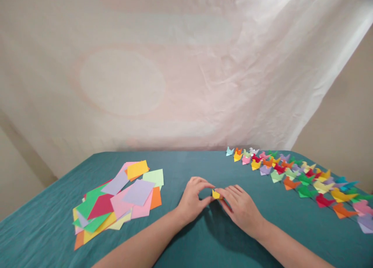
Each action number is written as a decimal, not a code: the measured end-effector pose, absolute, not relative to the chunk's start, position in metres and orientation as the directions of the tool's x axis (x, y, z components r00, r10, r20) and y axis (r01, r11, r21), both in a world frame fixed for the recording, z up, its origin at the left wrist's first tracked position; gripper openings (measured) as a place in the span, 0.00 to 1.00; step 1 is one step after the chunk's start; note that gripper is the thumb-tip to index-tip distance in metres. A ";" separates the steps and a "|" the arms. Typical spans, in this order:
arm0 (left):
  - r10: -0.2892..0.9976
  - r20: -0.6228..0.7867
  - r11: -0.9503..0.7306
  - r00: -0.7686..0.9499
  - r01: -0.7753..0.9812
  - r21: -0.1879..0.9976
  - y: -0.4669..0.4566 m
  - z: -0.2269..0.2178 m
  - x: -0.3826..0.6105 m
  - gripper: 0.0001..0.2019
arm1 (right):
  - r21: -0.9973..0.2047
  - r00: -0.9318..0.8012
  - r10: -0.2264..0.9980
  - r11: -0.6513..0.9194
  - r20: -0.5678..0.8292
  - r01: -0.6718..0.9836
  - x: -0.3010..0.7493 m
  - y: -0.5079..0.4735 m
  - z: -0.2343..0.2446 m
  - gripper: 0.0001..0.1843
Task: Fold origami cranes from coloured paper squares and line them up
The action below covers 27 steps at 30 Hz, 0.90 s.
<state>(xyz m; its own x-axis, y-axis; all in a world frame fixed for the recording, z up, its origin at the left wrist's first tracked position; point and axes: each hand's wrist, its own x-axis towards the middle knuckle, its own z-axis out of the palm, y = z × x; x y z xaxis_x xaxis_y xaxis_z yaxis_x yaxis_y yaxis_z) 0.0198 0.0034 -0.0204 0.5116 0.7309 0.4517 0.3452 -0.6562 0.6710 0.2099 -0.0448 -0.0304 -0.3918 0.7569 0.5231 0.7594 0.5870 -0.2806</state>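
Left hand (192,200), right hand (240,205) pinch crosswise yellow paper (216,194).

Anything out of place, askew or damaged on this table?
Nothing spilled or damaged. The coloured paper squares lie in a loose, skewed heap, not a stack; the folded paper figures sit in rough rows. The left hand pinches a small yellow paper, which the right hand touches.

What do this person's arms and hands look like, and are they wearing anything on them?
The left forearm and the right forearm are bare, with no sleeve reaching into view. The left hand and the right hand wear no gloves, and no watch, bracelet or ring shows on either. The nails are too small to judge.
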 end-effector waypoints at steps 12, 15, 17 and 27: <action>0.687 0.364 -0.711 0.629 0.477 0.517 0.001 -0.029 0.021 0.04 | -0.494 -0.263 0.869 0.462 0.420 0.736 0.212 -0.039 -0.050 0.16; 0.686 0.338 -0.707 0.645 0.481 0.518 0.004 -0.032 0.022 0.04 | -0.603 -0.254 0.904 0.419 0.343 0.679 0.213 -0.038 -0.046 0.15; 0.695 0.328 -0.698 0.640 0.493 0.520 0.006 -0.034 0.023 0.04 | -0.657 -0.255 0.919 0.393 0.300 0.643 0.213 -0.037 -0.041 0.14; 0.747 0.303 -0.648 0.592 0.546 0.531 0.009 -0.037 0.026 0.04 | -0.816 -0.236 0.953 0.288 0.192 0.502 0.219 -0.030 -0.044 0.12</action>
<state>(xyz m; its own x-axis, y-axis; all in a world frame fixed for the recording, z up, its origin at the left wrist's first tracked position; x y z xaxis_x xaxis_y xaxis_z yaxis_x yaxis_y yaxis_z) 0.0265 0.0086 -0.0369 0.5920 0.7469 0.3027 0.5461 -0.6480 0.5309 0.2185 -0.0301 -0.0437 -0.2361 0.9526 0.1916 0.5016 0.2884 -0.8156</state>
